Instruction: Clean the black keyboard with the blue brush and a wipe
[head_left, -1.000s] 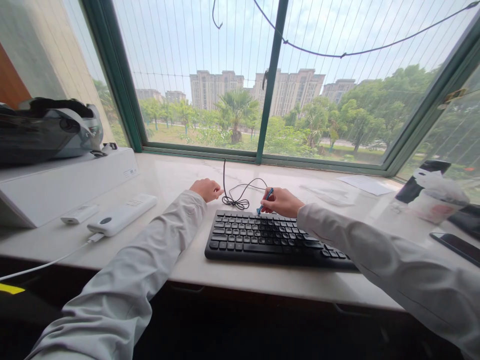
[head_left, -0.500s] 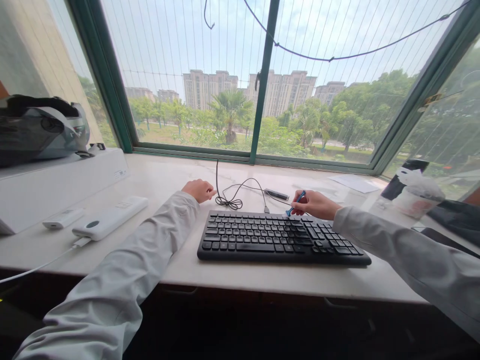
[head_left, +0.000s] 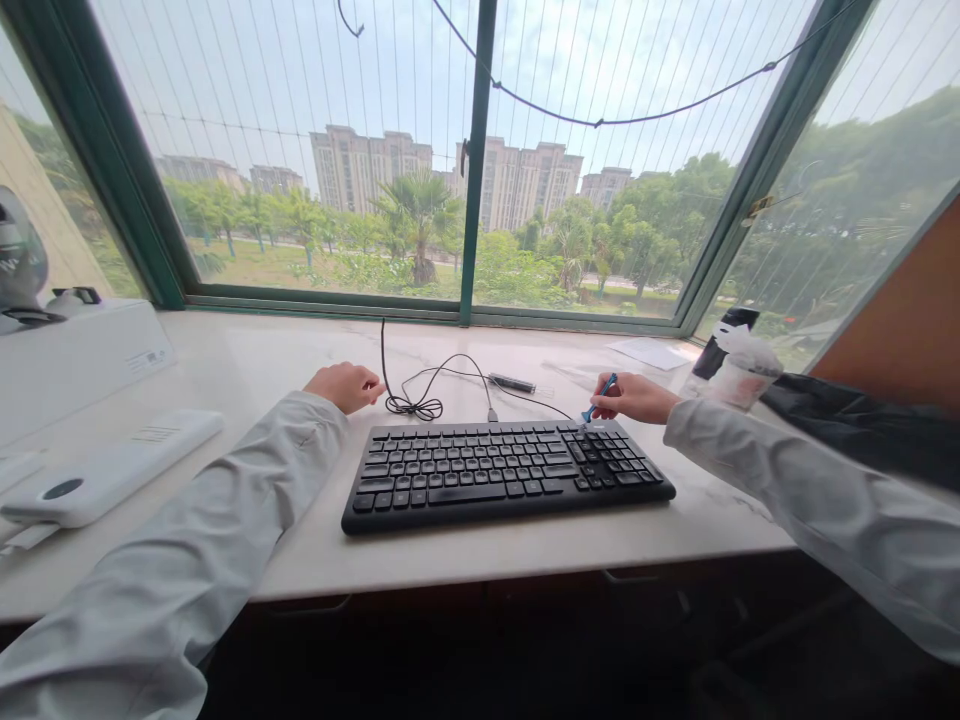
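Note:
A black keyboard (head_left: 502, 473) lies on the pale stone sill (head_left: 247, 360) in front of me. My right hand (head_left: 634, 397) is closed round a small blue tool (head_left: 600, 396), whose tip touches the keyboard's far right corner. My left hand (head_left: 346, 385) rests on the sill just beyond the keyboard's far left corner, fingers loosely curled with nothing seen in them. The keyboard's black cable (head_left: 420, 395) is bunched between my hands. A small dark pen-like object (head_left: 512, 382) lies behind the keyboard.
A white power bank (head_left: 105, 470) and a white box (head_left: 71, 360) sit at the left. At the right stand a dark bottle with a plastic-wrapped cup (head_left: 731, 360), a sheet of paper (head_left: 649, 352) and dark cloth (head_left: 862, 425). A green-framed window (head_left: 472, 170) closes the back.
My right hand has carried the blue tool from the middle of the keyboard's far edge to its right corner. The view has swung right. My left hand has stayed put.

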